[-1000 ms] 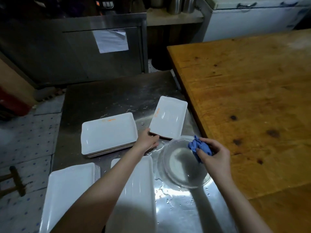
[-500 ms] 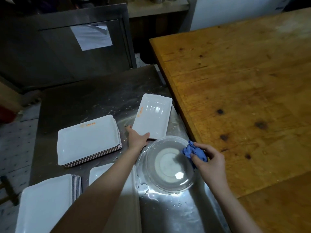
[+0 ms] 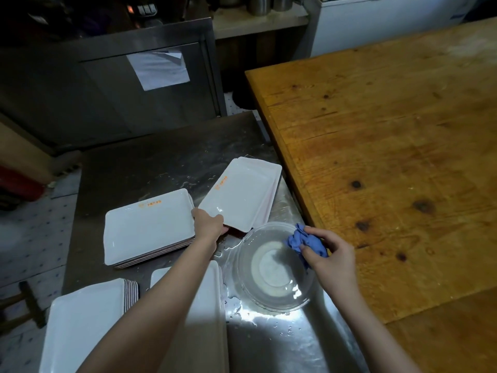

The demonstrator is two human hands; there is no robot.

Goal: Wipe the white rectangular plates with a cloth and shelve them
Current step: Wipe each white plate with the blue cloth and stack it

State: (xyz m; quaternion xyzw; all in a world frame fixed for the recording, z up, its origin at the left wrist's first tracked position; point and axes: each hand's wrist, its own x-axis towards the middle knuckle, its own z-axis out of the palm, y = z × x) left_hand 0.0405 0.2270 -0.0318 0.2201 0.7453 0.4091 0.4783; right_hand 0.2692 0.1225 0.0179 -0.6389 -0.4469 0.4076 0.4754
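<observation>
wooden table (image 3: 390, 157): fills the right side, its edge running just beside the steel counter (image 3: 161, 157). Risk: a plate swung right could knock that edge and chip.
steel counter: wet, with puddles (image 3: 234, 305) around the glass bowl (image 3: 274, 267). Risk: a wiped plate laid back here gets wet again, and anything set down may slide.
near-left stack (image 3: 86, 327): white plates at the counter's near corner, close to its left edge. Risk: a nudge from the left elbow could push them over it.
middle stack (image 3: 148, 227): just left of the left hand (image 3: 208, 224). Risk: the wrist brushing its top plate askew.
single plate (image 3: 209, 300): partly hidden under the left forearm; a dropped arm would shove it.
held plate (image 3: 242, 192): white, rectangular, at the far end of the counter, near edge raised. I think more plates lie under it, but the edges blur together, so I cannot count them. Risk: wet glaze and a 1-corner hold, so it may twist free.
glass bowl: holds water and sits between the 2 hands, just beside the held plate's near edge. Risk: the plate drawn toward me clips the rim and spills it.
left hand: fingers closed on the held plate's near corner.
right hand (image 3: 330, 254): curled round the cloth (image 3: 304, 242) above the bowl's right rim.
cloth: blue and bunched. Risk: if it is soaked, I'd expect smears rather than a dry plate.
</observation>
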